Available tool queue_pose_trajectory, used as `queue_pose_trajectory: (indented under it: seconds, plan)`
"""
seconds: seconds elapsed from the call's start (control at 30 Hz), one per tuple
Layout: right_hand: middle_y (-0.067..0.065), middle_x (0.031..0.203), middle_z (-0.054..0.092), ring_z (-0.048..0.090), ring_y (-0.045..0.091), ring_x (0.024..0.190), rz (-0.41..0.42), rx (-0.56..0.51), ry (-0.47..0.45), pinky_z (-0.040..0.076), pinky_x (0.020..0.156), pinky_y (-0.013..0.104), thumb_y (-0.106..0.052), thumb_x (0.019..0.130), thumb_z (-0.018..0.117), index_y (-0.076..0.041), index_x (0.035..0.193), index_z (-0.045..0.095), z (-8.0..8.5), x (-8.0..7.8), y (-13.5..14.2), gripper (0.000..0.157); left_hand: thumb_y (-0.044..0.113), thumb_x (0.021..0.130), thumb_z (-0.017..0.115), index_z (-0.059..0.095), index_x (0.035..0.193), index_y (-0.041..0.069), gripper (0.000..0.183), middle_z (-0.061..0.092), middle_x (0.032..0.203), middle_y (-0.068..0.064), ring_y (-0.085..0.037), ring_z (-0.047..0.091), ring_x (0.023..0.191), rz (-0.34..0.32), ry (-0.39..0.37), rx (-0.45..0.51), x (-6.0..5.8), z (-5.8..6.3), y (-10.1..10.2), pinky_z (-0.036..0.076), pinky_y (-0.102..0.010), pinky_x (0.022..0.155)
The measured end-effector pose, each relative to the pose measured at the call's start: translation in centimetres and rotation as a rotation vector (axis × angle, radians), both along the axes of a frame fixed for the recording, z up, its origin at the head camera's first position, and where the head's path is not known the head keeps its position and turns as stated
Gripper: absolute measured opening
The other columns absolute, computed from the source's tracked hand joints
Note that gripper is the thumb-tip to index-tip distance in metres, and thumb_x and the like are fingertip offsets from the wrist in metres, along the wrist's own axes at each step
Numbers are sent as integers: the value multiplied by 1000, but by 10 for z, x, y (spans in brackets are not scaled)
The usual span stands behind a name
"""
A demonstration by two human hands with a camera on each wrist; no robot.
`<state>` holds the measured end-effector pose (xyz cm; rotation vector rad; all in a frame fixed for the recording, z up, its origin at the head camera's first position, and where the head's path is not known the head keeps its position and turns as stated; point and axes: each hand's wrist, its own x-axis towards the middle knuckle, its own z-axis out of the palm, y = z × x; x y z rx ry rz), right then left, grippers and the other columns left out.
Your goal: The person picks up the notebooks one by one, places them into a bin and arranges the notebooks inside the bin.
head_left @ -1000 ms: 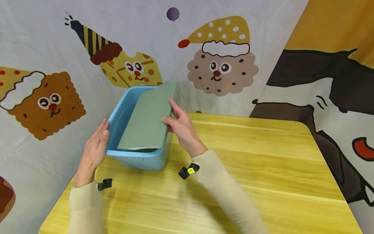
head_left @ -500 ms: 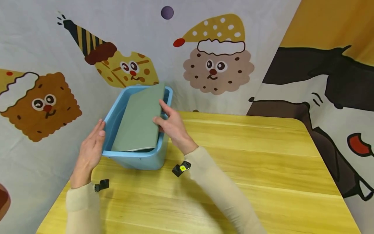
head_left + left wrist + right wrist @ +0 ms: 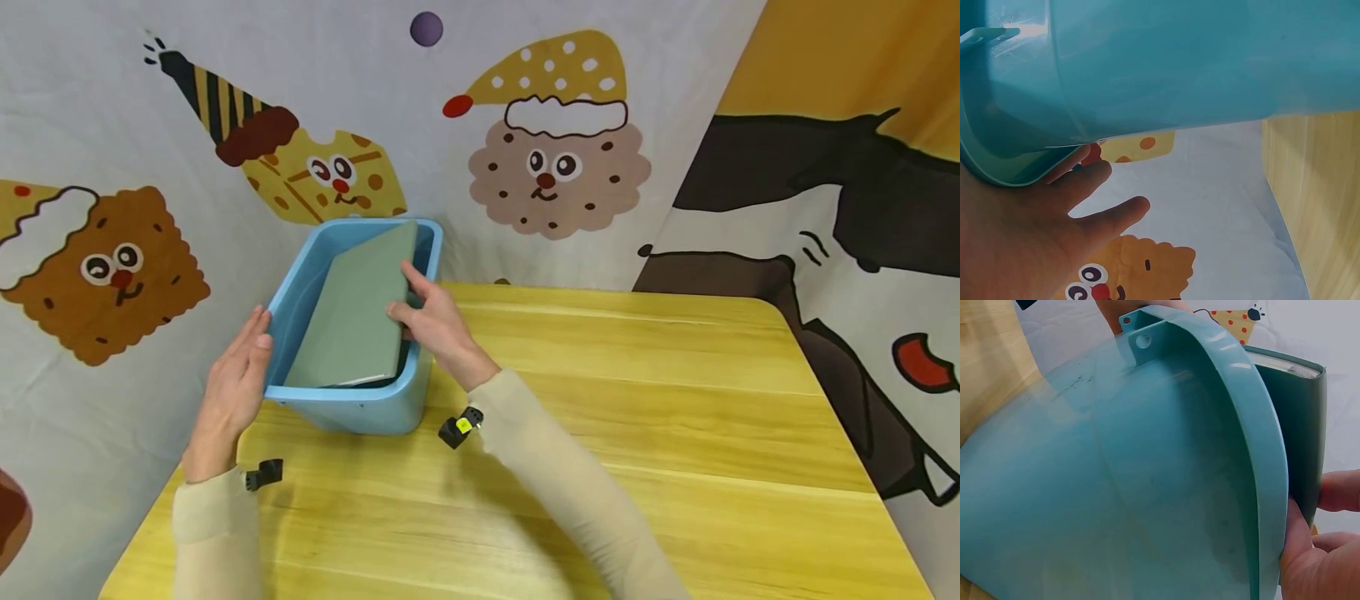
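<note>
A green-covered notebook [image 3: 352, 308] lies tilted inside a light blue plastic bin [image 3: 345, 395], its right edge higher and within the rim in the head view. At that edge my right hand [image 3: 442, 333] pinches it, thumb on the cover and other fingers partly hidden beneath. The right wrist view shows the notebook's rounded spine [image 3: 1313, 437] above the bin's rim, with pale pages at its end. Against the bin's left side rests my left hand [image 3: 232, 383], fingers straight. In the left wrist view its fingers [image 3: 1116, 219] spread beside the bin wall.
The bin stands at the far left of a yellow wood-grain table [image 3: 637, 417]. Behind the table hangs a cloth printed with cartoon snacks [image 3: 558, 167]. A small black device [image 3: 459, 427] sits at the right wrist, another [image 3: 264, 475] at the left.
My right hand has moved the notebook left and lower into the bin; its right edge, earlier over the right rim, is now inside it. My left hand stays against the bin.
</note>
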<state>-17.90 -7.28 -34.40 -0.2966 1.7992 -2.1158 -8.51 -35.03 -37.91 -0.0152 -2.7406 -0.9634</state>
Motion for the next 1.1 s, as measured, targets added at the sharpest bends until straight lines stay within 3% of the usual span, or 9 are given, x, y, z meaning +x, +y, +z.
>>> queue_pose_trajectory:
  seconds: [0.4,0.53,0.63,0.73,0.8,0.87,0.97,1.0,1.1]
  plan:
    - [12,166,34,65,22,108,45,163,136,60,83,33,-2,102,60,-16,166,25,4,-1,-8,74,46,114,24,24,164,5,64,15,172,-12,-47,15,155,-13,8,1,-3,-3,2,10,-69,121]
    - [13,166,34,65,28,105,52,219,183,60,82,36,-1,102,58,-10,166,22,6,-1,-11,75,46,114,24,24,164,5,65,14,172,-11,-48,15,155,-13,3,-2,-3,-4,2,9,-69,121]
    - [9,169,28,58,26,129,86,333,246,54,92,29,-1,102,54,-10,166,19,9,0,-10,74,46,114,25,23,165,7,64,14,173,-11,-48,14,155,-10,5,4,-3,-3,2,9,-69,121]
    - [9,172,15,65,35,114,131,431,312,48,76,25,-1,102,51,-12,167,19,12,5,-7,73,46,114,25,24,165,7,64,15,172,-11,-48,14,155,-4,4,8,-2,-3,1,9,-70,120]
    - [9,173,9,61,33,124,124,463,338,44,72,28,-5,103,51,-15,167,21,13,9,-3,71,46,114,26,23,165,7,64,15,172,-11,-48,14,155,-2,-1,6,-1,-3,1,9,-70,120]
    - [6,174,7,58,35,129,91,454,344,50,84,34,-13,104,54,-19,166,23,11,14,4,70,46,114,26,24,165,7,64,15,172,-12,-48,14,155,0,-6,3,-1,-3,1,9,-70,120]
    - [0,173,11,22,21,156,28,429,372,35,117,43,-26,105,56,-22,166,28,7,19,18,67,45,114,26,23,165,8,63,15,172,-12,-49,15,154,-2,-11,-2,-1,-2,1,9,-70,120]
    - [-1,173,13,20,20,157,18,412,384,28,122,46,-29,105,56,-23,165,29,5,19,24,66,46,114,26,23,165,8,64,15,172,-12,-49,14,154,-2,-14,-6,-2,-2,0,9,-71,119]
    - [0,172,18,23,16,156,12,371,407,32,121,45,-34,106,57,-21,164,32,-1,18,41,64,45,114,26,22,165,8,64,15,172,-13,-50,15,154,-13,-20,-28,-4,1,-2,11,-71,119]
